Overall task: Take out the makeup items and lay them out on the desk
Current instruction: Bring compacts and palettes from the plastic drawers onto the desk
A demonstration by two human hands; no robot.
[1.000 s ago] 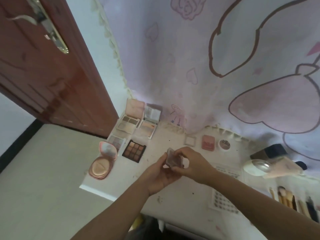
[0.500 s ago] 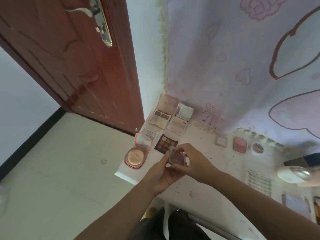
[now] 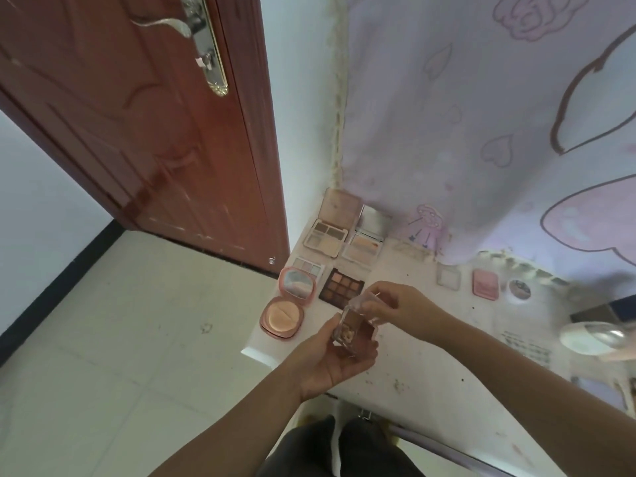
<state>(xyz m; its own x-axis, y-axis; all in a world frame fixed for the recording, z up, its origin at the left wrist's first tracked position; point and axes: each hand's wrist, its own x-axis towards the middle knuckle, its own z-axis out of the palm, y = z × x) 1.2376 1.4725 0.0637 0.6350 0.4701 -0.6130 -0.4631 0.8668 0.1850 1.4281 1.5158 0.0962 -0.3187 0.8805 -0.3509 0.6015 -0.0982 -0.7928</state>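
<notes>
We judge the step in hand to be the opening of a small clear-lidded compact (image 3: 354, 330) before it joins the items laid out on the table (image 3: 430, 346). The left hand (image 3: 330, 363) cups the base from below, fingers curled part-way round it; the right hand (image 3: 395, 306) pinches the transparent lid between thumb and fingertips, the remaining fingers loosely bent. The lid stands raised at an angle, hinge side towards twelve o'clock. The compact is held in the air above the table's near left corner (not touching the surface, as far as we can tell).

Items already set out: an open pink cushion compact (image 3: 287, 304) at nine o'clock of the hands, a dark nine-pan palette (image 3: 341, 287) at eleven o'clock, and two open palettes further back near the wall; a closed pink case (image 3: 485, 284) lies at two o'clock.

The next move, in our judgement, calls for folding the lid fully back and setting the compact flat on bare table, clear of the dark palette and away from the edge
</notes>
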